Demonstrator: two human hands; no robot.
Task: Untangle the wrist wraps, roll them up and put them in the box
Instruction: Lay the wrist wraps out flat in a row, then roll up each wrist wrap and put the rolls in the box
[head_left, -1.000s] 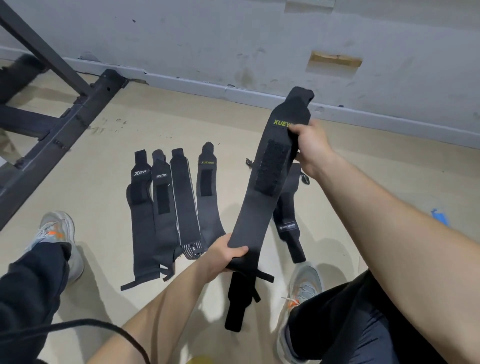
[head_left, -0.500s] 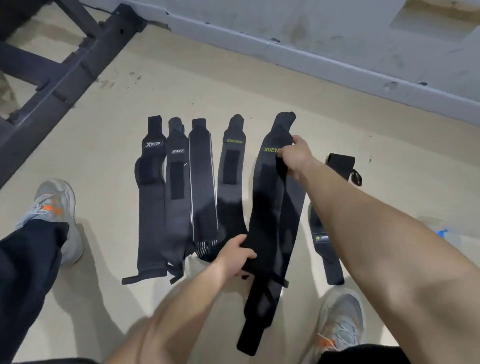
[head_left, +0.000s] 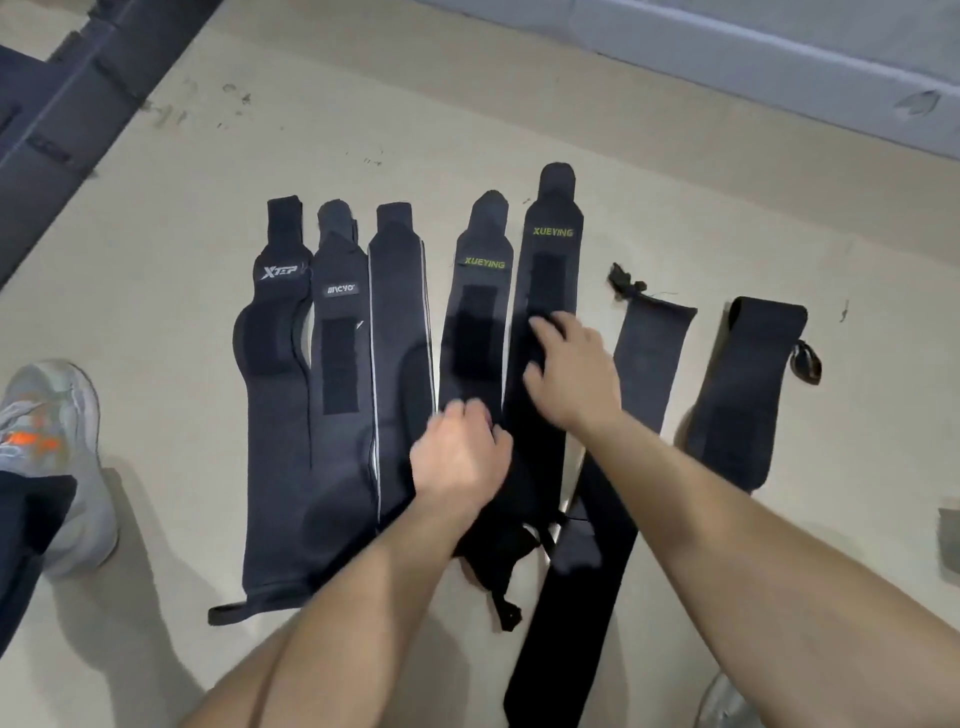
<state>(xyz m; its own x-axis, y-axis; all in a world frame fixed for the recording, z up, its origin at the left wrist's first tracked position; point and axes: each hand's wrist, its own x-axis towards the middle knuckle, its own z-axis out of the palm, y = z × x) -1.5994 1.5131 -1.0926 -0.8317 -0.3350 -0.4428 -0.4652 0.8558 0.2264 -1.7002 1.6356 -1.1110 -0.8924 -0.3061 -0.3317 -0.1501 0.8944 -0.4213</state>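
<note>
Untangled wraps (head_left: 400, 338) lie flat in a row on the floor (head_left: 156, 234), none rolled, no box visible; the right hand (head_left: 571, 374) presses open-palmed on the longest wrap (head_left: 550, 249), the left hand (head_left: 460, 452) curls beside, grip unclear.

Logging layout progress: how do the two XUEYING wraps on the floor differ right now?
The right XUEYING wrap reaches farther toward the wall than the left XUEYING wrap. The right one looks blacker, the left greyer. The right hand rests on the right one; the left hand hides the left one's near end. Both lie flat, logo up.
</note>
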